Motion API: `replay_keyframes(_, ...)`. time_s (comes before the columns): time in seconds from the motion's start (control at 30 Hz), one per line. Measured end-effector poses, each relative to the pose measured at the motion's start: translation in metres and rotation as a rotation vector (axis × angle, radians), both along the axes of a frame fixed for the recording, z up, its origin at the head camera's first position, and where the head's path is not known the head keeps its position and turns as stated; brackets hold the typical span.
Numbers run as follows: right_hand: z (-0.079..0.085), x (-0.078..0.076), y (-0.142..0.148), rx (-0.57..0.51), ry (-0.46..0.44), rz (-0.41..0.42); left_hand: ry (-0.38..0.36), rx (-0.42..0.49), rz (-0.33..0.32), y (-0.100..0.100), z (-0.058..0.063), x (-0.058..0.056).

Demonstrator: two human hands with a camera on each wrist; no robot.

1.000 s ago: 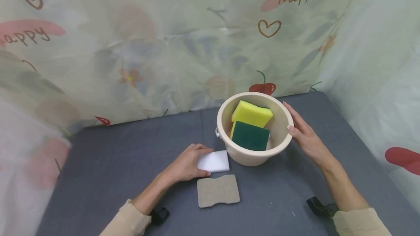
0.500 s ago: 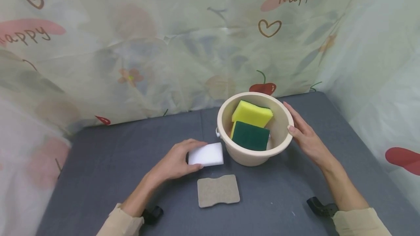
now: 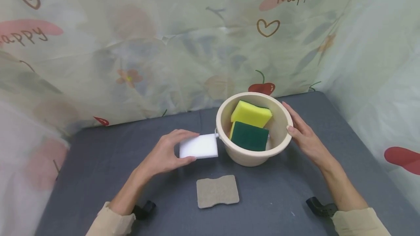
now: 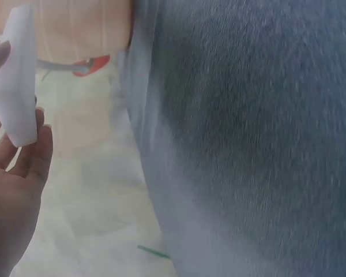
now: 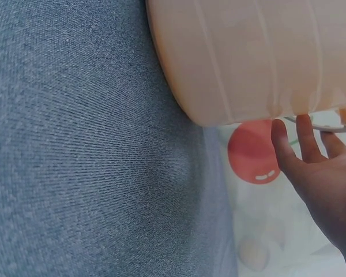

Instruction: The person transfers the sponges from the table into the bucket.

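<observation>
A white block-shaped sponge [image 3: 198, 146] is pinched between the thumb and fingers of my left hand [image 3: 164, 154], just left of the bucket and raised off the table; it also appears in the left wrist view, where the sponge [image 4: 17, 81] stands on edge in the fingers. The cream bucket [image 3: 254, 158] holds a yellow sponge [image 3: 251, 114] and a sponge with its dark green scouring side [image 3: 250, 136] showing. At the bucket's right side, my right hand [image 3: 308, 139] holds the rim with the thumb, its fingers [image 5: 304, 138] against the outer wall.
A flat grey-beige pad [image 3: 218, 191] with notched long sides lies on the grey table [image 3: 131, 137] in front of the bucket. A printed curtain [image 3: 164, 46] hangs behind the table and along its sides. The bucket's handle hangs beside its wall.
My left hand has lifted the white sponge and carried it left and away from me, beside the bucket's rim. The right hand and bucket have stayed put.
</observation>
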State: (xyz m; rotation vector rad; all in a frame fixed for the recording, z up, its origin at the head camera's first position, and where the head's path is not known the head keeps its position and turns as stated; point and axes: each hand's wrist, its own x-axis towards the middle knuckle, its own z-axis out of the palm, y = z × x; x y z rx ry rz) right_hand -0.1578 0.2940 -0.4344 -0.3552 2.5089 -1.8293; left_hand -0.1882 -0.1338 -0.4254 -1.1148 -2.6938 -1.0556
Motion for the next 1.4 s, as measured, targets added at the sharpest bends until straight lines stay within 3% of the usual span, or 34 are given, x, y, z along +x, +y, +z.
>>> replay_keyframes(0.37, 0.001, 0.001, 0.0, 0.004, 0.0, -0.01, 0.072, 0.04, 0.03, -0.02, 0.022, -0.006)
replay_keyframes(0.6, -0.001, 0.001, 0.0, 0.002, -0.002, -0.006, 0.088, 0.063, 0.048, -0.021, 0.037, -0.01)
replay_keyframes(0.97, -0.003, -0.001, 0.003, -0.042, 0.003, 0.03, 0.104, 0.049, 0.026, -0.005, 0.055, -0.013)
replay_keyframes(1.23, -0.003, -0.002, 0.003, -0.038, 0.005, 0.027, 0.133, 0.08, -0.052, 0.018, 0.066, -0.019)
replay_keyframes(1.4, -0.003, -0.002, 0.003, -0.028, 0.002, 0.019, 0.108, 0.062, -0.084, 0.032, 0.071, -0.023)
